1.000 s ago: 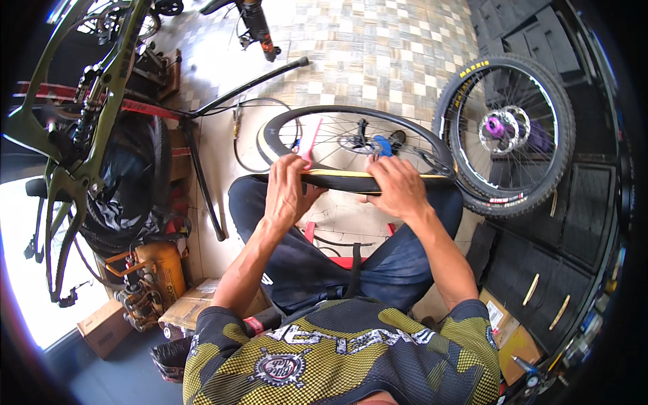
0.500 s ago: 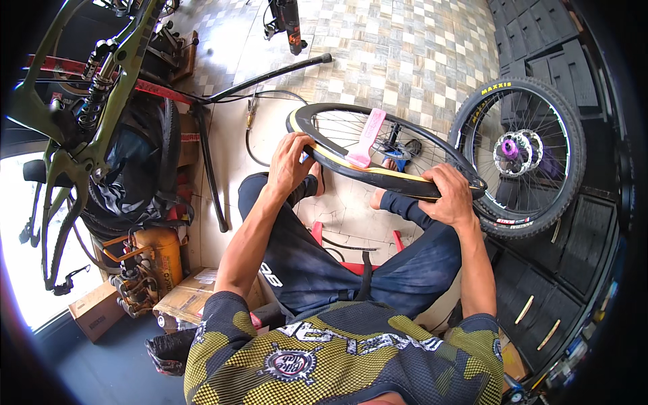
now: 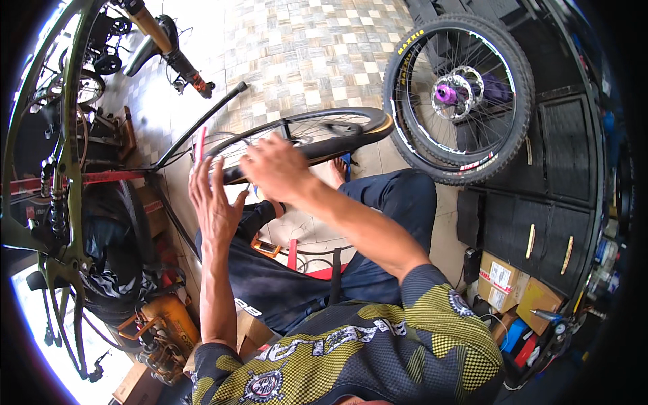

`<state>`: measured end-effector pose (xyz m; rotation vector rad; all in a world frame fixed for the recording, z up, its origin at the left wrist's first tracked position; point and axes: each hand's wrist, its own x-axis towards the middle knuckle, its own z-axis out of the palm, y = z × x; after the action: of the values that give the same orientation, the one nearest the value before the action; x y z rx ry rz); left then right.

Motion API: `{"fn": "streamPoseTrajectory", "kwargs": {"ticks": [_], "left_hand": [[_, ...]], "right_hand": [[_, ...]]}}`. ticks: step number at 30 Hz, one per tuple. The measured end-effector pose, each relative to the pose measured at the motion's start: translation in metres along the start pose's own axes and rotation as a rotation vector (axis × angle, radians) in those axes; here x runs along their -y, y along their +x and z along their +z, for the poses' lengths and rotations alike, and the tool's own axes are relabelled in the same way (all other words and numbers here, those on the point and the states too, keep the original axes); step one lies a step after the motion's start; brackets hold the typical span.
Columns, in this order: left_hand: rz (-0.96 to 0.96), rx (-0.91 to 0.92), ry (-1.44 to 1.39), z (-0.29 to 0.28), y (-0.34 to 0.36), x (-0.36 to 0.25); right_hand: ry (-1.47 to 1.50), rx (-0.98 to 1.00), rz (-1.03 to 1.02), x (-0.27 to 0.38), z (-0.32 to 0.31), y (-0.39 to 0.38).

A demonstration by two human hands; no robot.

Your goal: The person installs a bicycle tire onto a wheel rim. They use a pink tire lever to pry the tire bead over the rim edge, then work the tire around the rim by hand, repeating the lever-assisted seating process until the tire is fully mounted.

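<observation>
A bicycle wheel point(image 3: 344, 143) with a black tyre and a tan edge lies tilted in front of me, over my lower legs. My left hand point(image 3: 214, 202) is at its left end, fingers stretched out and thumb apart. By those fingertips a thin pink-red strip point(image 3: 201, 143) stands up, apparently the flat pink tool seen edge-on; whether the hand touches it I cannot tell. My right hand point(image 3: 278, 167) is over the near side of the tyre, slightly blurred, its fingers partly bent and apart with nothing visible in them. It hides part of the rim.
Two knobbly-tyred wheels point(image 3: 466, 177) with a purple hub lean against black cabinets point(image 3: 560, 175) at right. On the left hangs a green bike frame point(image 3: 73, 135), with a black stand leg point(image 3: 202, 125) beside it. An orange machine point(image 3: 169, 320) and cardboard boxes point(image 3: 503, 280) flank me.
My view has swung to the right. Both hands have left their grip at the wheel's two sides and come together at its left end. The pink tool now shows edge-on there.
</observation>
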<state>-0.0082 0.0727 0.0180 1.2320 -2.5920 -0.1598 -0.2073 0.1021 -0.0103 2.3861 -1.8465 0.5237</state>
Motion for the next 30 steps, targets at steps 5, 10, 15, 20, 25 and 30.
{"fn": "streamPoseTrajectory", "kwargs": {"ticks": [5,10,15,20,25,30], "left_hand": [[0.058,-0.008,-0.045,0.014,0.015,0.039],[0.082,0.026,-0.082,0.0,0.019,0.059],[0.076,0.042,-0.073,0.002,0.012,0.068],[0.043,0.021,-0.076,0.01,0.01,0.061],[0.002,-0.003,-0.082,0.013,0.009,0.058],[-0.021,-0.027,-0.085,0.02,0.006,0.058]], "right_hand": [[0.159,-0.287,0.052,0.016,-0.041,-0.007],[0.344,-0.455,0.429,-0.077,-0.045,-0.131],[0.363,-0.3,0.383,-0.086,-0.022,-0.157],[0.313,-0.33,0.409,-0.091,0.004,-0.155],[0.337,-0.4,0.385,-0.1,0.013,-0.142],[0.37,-0.421,0.309,-0.119,0.024,-0.13]]}}
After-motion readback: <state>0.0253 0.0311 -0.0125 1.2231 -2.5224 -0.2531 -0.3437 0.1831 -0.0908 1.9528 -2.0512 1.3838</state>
